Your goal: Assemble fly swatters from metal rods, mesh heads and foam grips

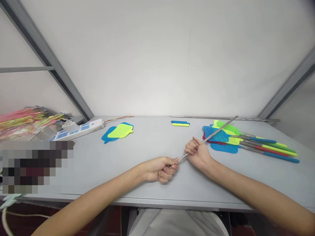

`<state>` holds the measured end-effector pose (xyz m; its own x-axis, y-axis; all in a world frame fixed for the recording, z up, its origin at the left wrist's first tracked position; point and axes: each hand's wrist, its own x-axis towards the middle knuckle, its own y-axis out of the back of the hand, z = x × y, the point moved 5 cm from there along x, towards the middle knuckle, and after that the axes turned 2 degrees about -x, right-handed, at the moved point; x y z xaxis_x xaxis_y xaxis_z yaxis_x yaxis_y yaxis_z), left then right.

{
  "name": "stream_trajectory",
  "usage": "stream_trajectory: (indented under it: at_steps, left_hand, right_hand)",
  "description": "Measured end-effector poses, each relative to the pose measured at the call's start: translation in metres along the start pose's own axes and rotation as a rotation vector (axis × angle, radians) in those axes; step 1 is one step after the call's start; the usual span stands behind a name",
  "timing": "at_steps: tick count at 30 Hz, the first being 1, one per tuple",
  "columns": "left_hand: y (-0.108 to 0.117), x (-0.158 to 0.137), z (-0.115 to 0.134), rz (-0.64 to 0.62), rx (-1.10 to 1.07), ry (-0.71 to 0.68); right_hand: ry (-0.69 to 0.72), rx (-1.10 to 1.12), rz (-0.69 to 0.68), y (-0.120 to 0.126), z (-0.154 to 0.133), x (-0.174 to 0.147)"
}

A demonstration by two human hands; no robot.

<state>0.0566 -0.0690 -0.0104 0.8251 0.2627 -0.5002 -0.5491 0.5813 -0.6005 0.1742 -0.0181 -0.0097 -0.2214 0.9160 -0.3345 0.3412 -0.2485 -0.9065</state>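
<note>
A thin metal rod [219, 130] slants up to the right above the grey table. My left hand [161, 169] is closed around its lower end, the thumb pressed along it. Higher up, my right hand [199, 154] wraps its fingers round the same rod. Right of that hand lies a pile of fly swatters [256, 149] with blue, yellow, green and red heads and handles. Two loose swatter heads, a yellow one [120, 130] overlapping a blue one [108, 135], lie to the left. Blue and yellow handle grips [180, 124] rest near the wall.
More metal rods [256, 118] lie along the back wall. A white power strip [80, 130] with a plug stands at the left, beside bagged colourful swatter parts [27, 118]. Metal frame posts [61, 80] rise on both sides. The table's front edge [182, 204] is close to me.
</note>
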Motion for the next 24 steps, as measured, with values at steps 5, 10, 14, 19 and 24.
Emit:
stream_trajectory:
  at_steps: [5, 10, 14, 19, 24]
  left_hand:
    - [-0.0005, -0.0001, 0.0001, 0.005, 0.001, 0.005]
    - [-0.0009, 0.0004, 0.0003, 0.000, -0.003, 0.006]
    - [-0.0012, 0.0005, 0.0002, 0.000, 0.005, 0.007]
    - [-0.0008, 0.0002, 0.0002, 0.010, 0.006, 0.011]
    - [-0.0010, 0.0000, 0.0011, 0.003, -0.003, 0.017]
  right_hand:
    - [-0.003, 0.000, 0.008, -0.0012, 0.0023, -0.0015]
    - [-0.003, -0.009, 0.004, -0.0009, 0.0030, -0.0017]
    - [-0.002, 0.003, 0.002, -0.0003, 0.0035, -0.0019]
    - [0.007, -0.041, -0.007, -0.0016, 0.0053, -0.0034]
    - [-0.019, -0.053, -0.021, -0.0059, 0.0034, -0.0036]
